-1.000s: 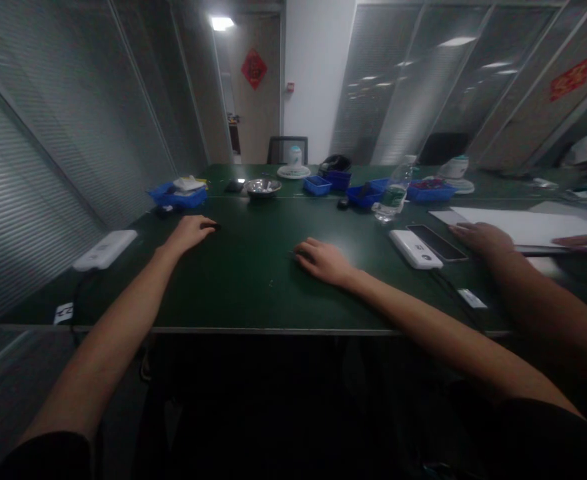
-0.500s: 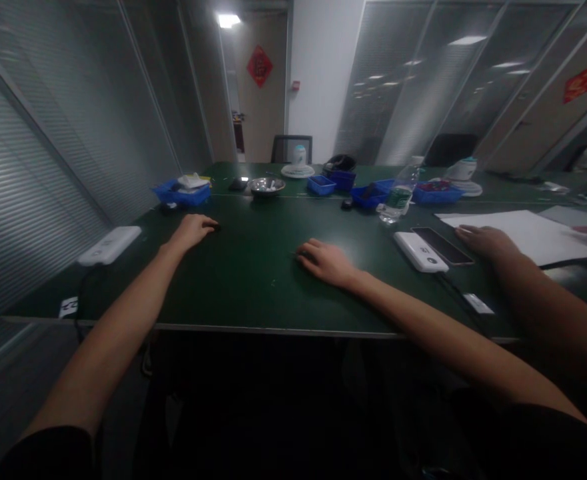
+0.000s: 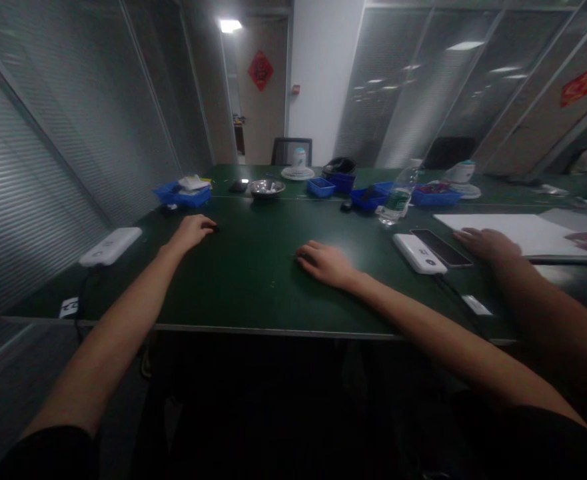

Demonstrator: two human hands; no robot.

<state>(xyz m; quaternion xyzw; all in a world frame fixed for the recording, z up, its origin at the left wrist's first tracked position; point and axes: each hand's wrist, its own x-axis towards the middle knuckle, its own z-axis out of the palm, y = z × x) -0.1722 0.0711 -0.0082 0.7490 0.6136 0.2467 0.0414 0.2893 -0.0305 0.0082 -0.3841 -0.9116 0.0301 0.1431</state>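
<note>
Both my forearms stretch over a dark green table [image 3: 253, 293]. My left hand [image 3: 192, 231] rests on it at the left, fingers closed, with a small dark thing [image 3: 216, 229] at the fingertips that is too small to name. Nearer the middle lies my right hand [image 3: 327, 261], its fingers curled and pressed together. Something thin and dark seems to show at its fingertips, too blurred to make out. A white power bank [image 3: 420, 253] with a black cable lies right of my right hand, and another white power bank [image 3: 111, 246] lies left of my left hand.
A co-worker's hand [image 3: 488, 245] rests beside white paper [image 3: 503, 229] and a dark phone [image 3: 442, 247]. Farther back stand a water bottle [image 3: 400, 197], a metal bowl [image 3: 267, 189], a blue tray [image 3: 183, 194] with tissue, and several more blue trays.
My two hands stay in place. At the right, the co-worker's white paper has shifted and lies flatter, and their other hand reaches farther into view.
</note>
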